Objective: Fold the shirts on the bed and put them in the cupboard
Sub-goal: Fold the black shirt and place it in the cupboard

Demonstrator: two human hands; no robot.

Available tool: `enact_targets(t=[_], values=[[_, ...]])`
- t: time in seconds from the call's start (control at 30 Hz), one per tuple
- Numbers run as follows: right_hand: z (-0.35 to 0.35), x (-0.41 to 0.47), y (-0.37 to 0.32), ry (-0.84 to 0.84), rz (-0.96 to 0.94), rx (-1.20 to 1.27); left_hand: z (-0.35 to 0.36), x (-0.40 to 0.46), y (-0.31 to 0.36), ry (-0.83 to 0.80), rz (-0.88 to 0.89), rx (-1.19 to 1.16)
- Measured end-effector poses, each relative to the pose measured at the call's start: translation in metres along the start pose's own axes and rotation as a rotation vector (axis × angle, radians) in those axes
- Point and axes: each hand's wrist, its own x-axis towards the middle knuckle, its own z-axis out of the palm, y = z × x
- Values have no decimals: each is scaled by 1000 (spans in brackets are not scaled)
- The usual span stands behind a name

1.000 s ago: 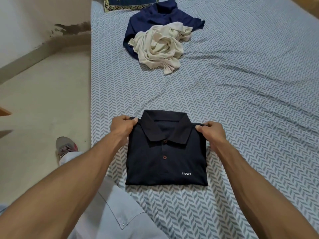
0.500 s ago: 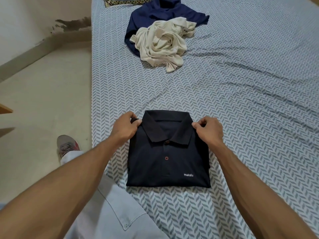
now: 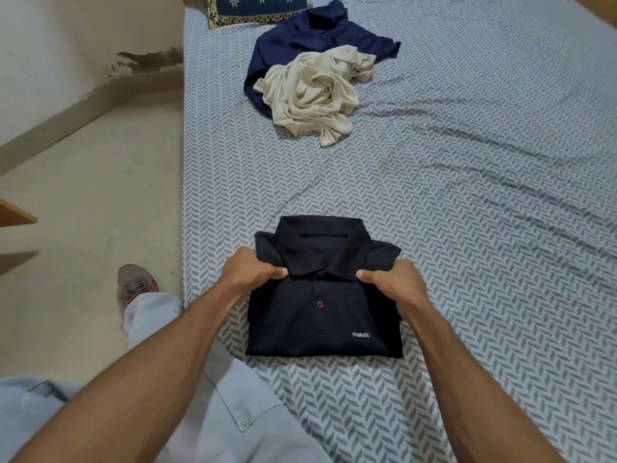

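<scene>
Both hands hold the folded black polo shirt [image 3: 320, 315] near its collar. One, the left hand [image 3: 248, 274], pinches the left side, and the right hand [image 3: 392, 279] pinches the right side. It lies on the near part of the bed [image 3: 467, 195]. Far off, a crumpled cream shirt [image 3: 314, 95] sits on a navy shirt [image 3: 320, 35].

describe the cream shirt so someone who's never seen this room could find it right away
Look at the far end of the bed, just below the patterned pillow. There a cream shirt lies crumpled on a navy shirt. It is the only pale garment, unfolded, unlike the folded black polo.
</scene>
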Motion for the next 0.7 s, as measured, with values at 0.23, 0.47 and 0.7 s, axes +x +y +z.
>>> enact_targets(t=[0.23,0.47,0.7], values=[[-9,-8,-7,-156,-159,326,13,-18,-4,-43,231,-466],[-20,-29,-31,-366,-298,503,-19,-41,-4,-242,243,-717],[-28,-72,-72,-525,-383,573,-85,-87,-18,-225,367,-790]])
